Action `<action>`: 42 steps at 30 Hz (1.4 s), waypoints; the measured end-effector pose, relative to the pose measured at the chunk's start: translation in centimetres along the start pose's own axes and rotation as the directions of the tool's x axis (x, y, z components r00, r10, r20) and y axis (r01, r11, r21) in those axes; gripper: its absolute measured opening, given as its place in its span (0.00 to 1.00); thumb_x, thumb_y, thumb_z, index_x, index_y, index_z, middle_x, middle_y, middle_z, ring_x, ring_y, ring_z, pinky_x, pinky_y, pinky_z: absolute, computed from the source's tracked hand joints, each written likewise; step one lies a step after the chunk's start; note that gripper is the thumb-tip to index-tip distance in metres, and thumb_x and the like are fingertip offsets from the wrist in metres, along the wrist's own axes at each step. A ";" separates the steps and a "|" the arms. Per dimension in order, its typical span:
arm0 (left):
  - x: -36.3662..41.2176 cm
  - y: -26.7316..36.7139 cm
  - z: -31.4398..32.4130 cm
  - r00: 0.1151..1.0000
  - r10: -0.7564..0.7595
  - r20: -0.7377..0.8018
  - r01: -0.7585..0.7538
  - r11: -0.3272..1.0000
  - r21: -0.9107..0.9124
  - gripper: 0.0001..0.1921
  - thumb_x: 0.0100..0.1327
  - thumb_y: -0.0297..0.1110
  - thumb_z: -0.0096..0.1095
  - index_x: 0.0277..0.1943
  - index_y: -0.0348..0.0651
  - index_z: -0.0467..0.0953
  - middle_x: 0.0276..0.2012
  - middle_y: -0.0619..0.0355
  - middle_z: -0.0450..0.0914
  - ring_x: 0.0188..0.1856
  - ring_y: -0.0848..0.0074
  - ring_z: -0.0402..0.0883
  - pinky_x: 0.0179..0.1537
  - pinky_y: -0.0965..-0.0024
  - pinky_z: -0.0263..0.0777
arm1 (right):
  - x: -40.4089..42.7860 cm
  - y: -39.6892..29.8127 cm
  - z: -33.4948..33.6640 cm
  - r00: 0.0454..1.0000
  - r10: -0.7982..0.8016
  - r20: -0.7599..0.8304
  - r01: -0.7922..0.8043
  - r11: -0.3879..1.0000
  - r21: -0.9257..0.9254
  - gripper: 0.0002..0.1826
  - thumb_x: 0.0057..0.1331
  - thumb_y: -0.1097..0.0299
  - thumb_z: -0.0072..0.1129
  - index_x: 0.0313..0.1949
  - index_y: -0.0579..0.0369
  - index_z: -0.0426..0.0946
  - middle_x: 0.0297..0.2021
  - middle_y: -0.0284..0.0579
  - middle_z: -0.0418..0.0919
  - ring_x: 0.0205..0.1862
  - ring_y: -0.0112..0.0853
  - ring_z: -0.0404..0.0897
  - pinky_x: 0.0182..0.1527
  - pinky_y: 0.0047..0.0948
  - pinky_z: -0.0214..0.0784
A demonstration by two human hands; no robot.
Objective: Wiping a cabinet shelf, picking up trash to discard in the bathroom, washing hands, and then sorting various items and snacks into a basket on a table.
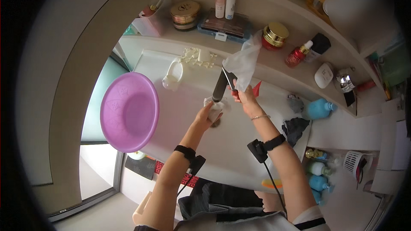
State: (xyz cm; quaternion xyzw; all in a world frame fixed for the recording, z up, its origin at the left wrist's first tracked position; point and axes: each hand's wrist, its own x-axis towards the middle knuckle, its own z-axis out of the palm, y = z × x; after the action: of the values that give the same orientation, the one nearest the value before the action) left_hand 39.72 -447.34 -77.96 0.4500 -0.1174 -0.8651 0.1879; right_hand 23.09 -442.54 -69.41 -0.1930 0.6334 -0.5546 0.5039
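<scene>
My left hand (205,117) grips a crumpled white cloth or tissue (215,110) just below the tip of the dark faucet spout (219,89). The white sink basin (234,147) lies beneath, its drain (215,123) partly hidden by that hand. Beside the faucet, my right hand (245,98) holds a thin, translucent white sheet (245,61) that spreads upward toward the shelf. A narrow silver edge (228,78) and a small red part (236,95) show at its fingers; whether they belong to a held tool or the faucet is unclear. A red pointed piece (256,89) shows behind the hand.
A purple plastic basin (130,112) leans at the sink's left. A white soap dish (175,73) sits on the back ledge. Jars (275,35) and a red dropper bottle (298,55) line the shelf. Dark cloth (294,130) and a blue pump bottle (318,109) are at right.
</scene>
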 end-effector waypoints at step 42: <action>1.4 -3.5 1.0 0.987 0.157 0.024 -0.158 0.961 0.226 0.36 0.62 0.59 0.46 0.64 0.40 0.56 0.61 0.54 0.60 0.63 0.68 0.57 0.62 0.67 0.51 | 3.2 14.0 4.9 0.961 0.265 0.083 -0.277 0.896 0.347 0.28 0.67 0.43 0.36 0.56 0.51 0.60 0.46 0.34 0.67 0.47 0.28 0.67 0.52 0.32 0.62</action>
State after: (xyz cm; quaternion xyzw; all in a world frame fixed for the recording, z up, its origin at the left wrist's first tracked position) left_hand 37.41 -444.71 -79.69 0.4553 -0.2515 -0.8296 0.2033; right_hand 30.38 -443.26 -82.75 -0.0181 0.5349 -0.5811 0.6130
